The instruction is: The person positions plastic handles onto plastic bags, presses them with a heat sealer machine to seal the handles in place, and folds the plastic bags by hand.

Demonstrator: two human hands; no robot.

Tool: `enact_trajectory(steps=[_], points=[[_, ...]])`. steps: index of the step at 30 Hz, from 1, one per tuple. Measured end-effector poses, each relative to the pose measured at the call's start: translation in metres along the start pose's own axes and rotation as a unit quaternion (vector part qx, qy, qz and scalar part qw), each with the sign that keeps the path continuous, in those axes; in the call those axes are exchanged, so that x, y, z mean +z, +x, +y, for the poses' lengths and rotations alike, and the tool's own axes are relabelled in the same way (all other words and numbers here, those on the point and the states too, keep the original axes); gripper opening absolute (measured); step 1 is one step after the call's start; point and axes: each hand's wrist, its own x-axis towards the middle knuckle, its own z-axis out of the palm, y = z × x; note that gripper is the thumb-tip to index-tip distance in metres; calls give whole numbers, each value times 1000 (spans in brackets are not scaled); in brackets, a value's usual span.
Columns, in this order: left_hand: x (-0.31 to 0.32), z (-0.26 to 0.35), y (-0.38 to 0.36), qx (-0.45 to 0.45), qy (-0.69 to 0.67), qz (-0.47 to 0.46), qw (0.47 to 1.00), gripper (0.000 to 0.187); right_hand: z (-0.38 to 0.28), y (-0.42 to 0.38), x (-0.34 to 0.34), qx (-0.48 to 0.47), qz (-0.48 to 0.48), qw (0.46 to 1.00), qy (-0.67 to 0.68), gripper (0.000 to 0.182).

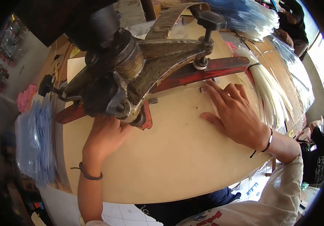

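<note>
A dark cast-metal press head (158, 60) with black knobs and a red bar (222, 67) stands over a tan board (162, 162). My left hand (103, 139) reaches in beneath the press head at the left, and the metal hides its fingers. On the right, my right hand (235, 111) rests palm down on the board, fingers stretched toward the red bar and thumb held apart. Close to its fingertips sits a small metal block (203, 90). A second small metal block (153, 100) lies by the middle of the press head.
A stack of clear bluish plastic sleeves (37, 143) hangs at the left edge. To the right lies a bundle of whitish plastic strips (269, 92). More clear plastic (245, 17) is piled at the back right. Another person in dark clothing (295, 22) is at the upper right.
</note>
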Motion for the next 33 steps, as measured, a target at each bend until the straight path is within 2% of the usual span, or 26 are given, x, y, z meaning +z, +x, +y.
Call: enact_trajectory(steps=[2, 6, 12, 14, 15, 19, 25, 33], points=[[1, 1, 0, 0, -14, 17, 1000, 36, 0, 0, -2, 3, -9, 1000, -3, 63], [-7, 6, 0, -2, -34, -4, 999, 44, 0, 2, -3, 3, -17, 1000, -1, 65], [0, -3, 1, -16, -11, -29, 999, 69, 1, 4, -6, 15, -45, 999, 24, 72], [0, -1, 2, 2, 3, -2, 1000, 75, 2, 3, -3, 8, -27, 999, 25, 71], [1, 0, 3, 12, 9, 12, 1000, 78, 1, 4, -6, 18, -48, 998, 36, 72], [5, -6, 2, -9, -11, -14, 1000, 86, 2, 4, -6, 10, -39, 998, 38, 70], [6, -6, 1, -10, -1, -5, 1000, 91, 3, 4, -7, 28, -76, 994, 76, 68], [-3, 5, 0, -38, 12, -9, 999, 94, -1, 5, -8, 25, -76, 994, 76, 66]])
